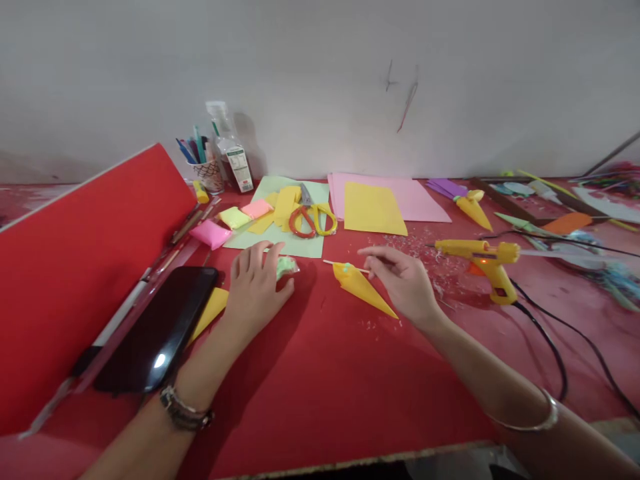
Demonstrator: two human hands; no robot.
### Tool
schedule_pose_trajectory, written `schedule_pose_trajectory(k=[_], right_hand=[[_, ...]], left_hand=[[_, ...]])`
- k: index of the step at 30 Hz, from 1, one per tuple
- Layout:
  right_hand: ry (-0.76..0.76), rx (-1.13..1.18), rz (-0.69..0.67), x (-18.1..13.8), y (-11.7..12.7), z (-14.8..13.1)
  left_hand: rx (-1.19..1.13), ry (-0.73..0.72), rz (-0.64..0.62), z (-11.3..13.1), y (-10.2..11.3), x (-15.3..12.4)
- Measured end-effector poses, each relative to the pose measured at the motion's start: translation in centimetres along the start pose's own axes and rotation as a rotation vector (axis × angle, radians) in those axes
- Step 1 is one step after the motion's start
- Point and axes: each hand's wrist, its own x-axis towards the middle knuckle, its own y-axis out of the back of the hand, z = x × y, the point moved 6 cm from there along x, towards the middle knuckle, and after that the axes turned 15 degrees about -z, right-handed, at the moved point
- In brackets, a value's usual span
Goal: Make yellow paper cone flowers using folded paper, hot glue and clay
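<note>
My left hand [257, 287] hovers with fingers spread, beside a small clear packet of pale green clay [287, 267]. A yellow paper cone [365, 291] lies on the red table, its tip toward the lower right and a dab of green at its wide end. A thin pale stick [333, 263] crosses that wide end. Its right end meets the fingers of my right hand [400, 277], which are closed in a pinch on it.
Scissors [314, 221] rest on green paper [305, 248] with clay packets nearby. A yellow glue gun [493, 263] and its cord lie on the right. A black phone [160, 330] and a leaning red board [95, 267] are on the left. A glass bottle [233, 153] stands behind.
</note>
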Motion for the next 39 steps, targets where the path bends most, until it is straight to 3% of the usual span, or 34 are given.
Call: schedule_pose_trajectory(k=[4,9,16,20,23,25,28,31,35,39], right_hand=[[0.026,0.021,-0.024,0.2,-0.2,0.3],[0.038,0.039,-0.03,0.4,-0.2,0.6],[0.197,-0.521,-0.04,0.5,0.1,-1.0],[0.141,-0.693,-0.155,0.5,-0.9,-0.8],[-0.034,-0.843,-0.334,0.3,-2.0,0.3],[-0.116,-0.876,-0.385,0.3,-2.1,0.7],[-0.112,-0.696,-0.336,0.4,-1.8,0.5],[-0.139,-0.291,-0.321,0.2,-2.0,0.4],[-0.162,0.218,-0.564,-1.3,-5.2,0.1],[-0.101,0.254,-0.653,-2.1,-7.0,-0.4]], left_hand=[[-0.019,-0.03,0.066,0.4,0.4,-0.2],[-0.111,-0.031,0.04,0.3,0.3,-0.1],[-0.166,-0.134,0.037,1.8,0.4,-0.8],[-0.225,-0.179,0.018,2.2,0.5,-0.9],[-0.268,-0.209,0.013,2.1,0.6,-0.8],[-0.307,-0.227,0.015,2.1,0.7,-0.8],[-0.438,-0.239,-0.026,2.1,0.7,-0.8],[-0.751,-0.211,-0.147,2.4,0.2,-0.8],[-1.269,-0.181,-0.361,3.7,-1.0,-0.9],[-1.494,-0.073,-0.459,4.3,-1.6,-1.1]])
